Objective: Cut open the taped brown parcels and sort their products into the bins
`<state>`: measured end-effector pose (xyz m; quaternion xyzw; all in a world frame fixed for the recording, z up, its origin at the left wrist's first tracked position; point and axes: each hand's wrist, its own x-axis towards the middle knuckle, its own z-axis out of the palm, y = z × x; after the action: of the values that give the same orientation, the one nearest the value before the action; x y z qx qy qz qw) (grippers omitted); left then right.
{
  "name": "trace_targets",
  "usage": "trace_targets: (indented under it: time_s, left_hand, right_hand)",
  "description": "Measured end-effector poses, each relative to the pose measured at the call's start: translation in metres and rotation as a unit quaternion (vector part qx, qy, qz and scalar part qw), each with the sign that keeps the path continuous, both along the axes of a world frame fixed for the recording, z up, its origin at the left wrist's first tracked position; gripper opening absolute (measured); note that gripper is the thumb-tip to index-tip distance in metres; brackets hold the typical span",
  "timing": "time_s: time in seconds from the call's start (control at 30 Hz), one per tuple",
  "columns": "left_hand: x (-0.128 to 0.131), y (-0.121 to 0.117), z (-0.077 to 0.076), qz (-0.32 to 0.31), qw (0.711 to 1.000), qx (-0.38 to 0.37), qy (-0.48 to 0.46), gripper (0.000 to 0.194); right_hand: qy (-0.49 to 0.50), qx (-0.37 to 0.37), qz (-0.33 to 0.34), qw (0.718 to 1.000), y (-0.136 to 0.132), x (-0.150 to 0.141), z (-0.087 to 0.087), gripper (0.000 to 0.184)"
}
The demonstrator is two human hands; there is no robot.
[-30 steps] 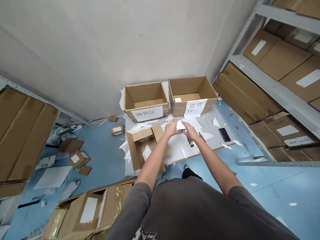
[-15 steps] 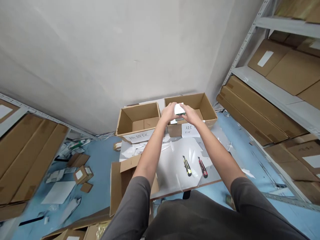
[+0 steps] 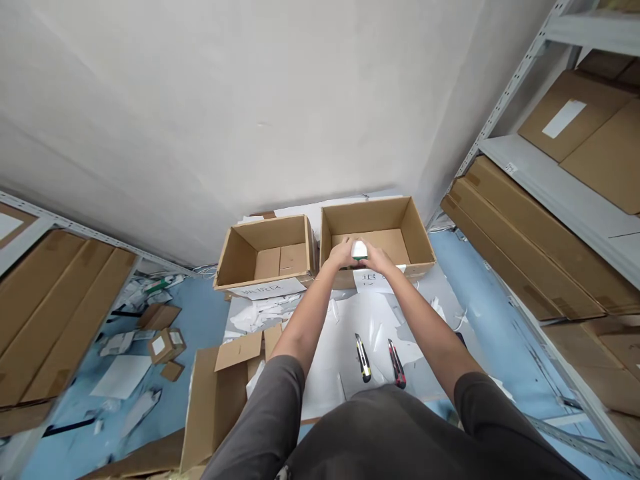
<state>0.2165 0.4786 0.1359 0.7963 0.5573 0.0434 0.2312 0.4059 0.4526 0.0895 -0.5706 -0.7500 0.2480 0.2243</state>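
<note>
Between my left hand [image 3: 343, 253] and my right hand [image 3: 377, 259] is a small white box [image 3: 359, 250] with a green lower edge. Fingers of both hands close on its sides. They hold it at the near side of the right cardboard box [image 3: 421, 240], over its opening. That carton has a white paper label [image 3: 373, 281] with handwritten characters on its front. To its left stands another open carton [image 3: 233, 261] with a similar label [image 3: 267, 289].
On the white-covered table [image 3: 330, 373] lie a yellow-and-black utility knife [image 3: 363, 359] and a red-and-black one [image 3: 397, 364]. An opened carton [image 3: 200, 400] stands by my left arm. Shelves with long cartons [image 3: 530, 247] flank the right side; small boxes [image 3: 167, 345] and scraps litter the left floor.
Both hands have come down and nearer to me with the small white box, to the front rim of the right carton. The camera view has shifted, and more of that carton's inside shows.
</note>
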Motion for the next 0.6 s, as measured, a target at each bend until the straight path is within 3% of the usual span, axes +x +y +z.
trace_targets:
  time_s: [0.13,0.33,0.47,0.6]
  left_hand:
    - [-0.009,-0.002,-0.003,-0.01,1.0,0.009,-0.012,0.12]
    - [-0.036,-0.024,0.022,-0.002,0.995,0.083,-0.053,0.115]
    - [-0.062,-0.055,0.036,0.007,0.99,0.112,-0.085,0.11]
    - [-0.093,-0.102,0.046,0.007,0.985,0.129,-0.111,0.105]
  right_hand:
    - [-0.008,-0.023,-0.012,1.0,-0.003,0.011,0.008,0.097]
    - [0.019,0.053,-0.001,0.998,-0.028,0.021,0.04,0.088]
    - [0.01,0.084,-0.017,0.996,-0.061,0.013,0.061,0.083]
    - [-0.003,0.104,-0.025,0.994,-0.108,-0.01,0.074,0.078]
